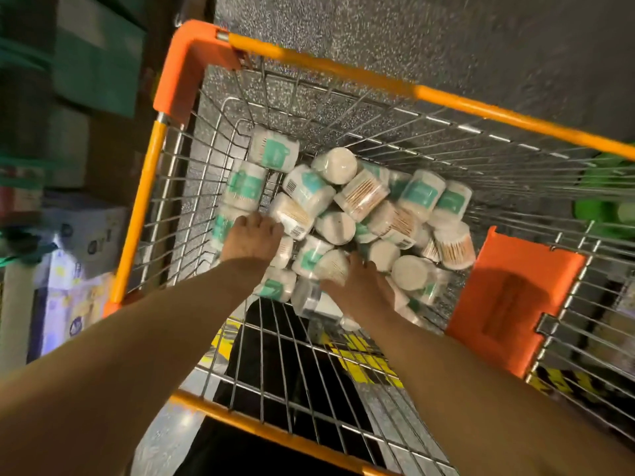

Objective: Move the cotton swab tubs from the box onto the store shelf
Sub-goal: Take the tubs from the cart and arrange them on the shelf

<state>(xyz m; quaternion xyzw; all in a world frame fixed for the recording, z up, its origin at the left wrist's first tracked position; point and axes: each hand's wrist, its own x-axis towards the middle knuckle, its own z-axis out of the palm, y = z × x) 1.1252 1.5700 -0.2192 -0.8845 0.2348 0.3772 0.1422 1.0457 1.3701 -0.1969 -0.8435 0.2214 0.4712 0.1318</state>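
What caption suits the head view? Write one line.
A person's left grip and right grip reach among cotton swab tubs heaped in an orange-rimmed wire cart.

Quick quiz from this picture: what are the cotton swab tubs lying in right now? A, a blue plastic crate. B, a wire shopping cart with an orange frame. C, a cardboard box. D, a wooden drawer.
B: the cotton swab tubs lie heaped on the wire-grid floor of a shopping cart whose rails and corners are orange.
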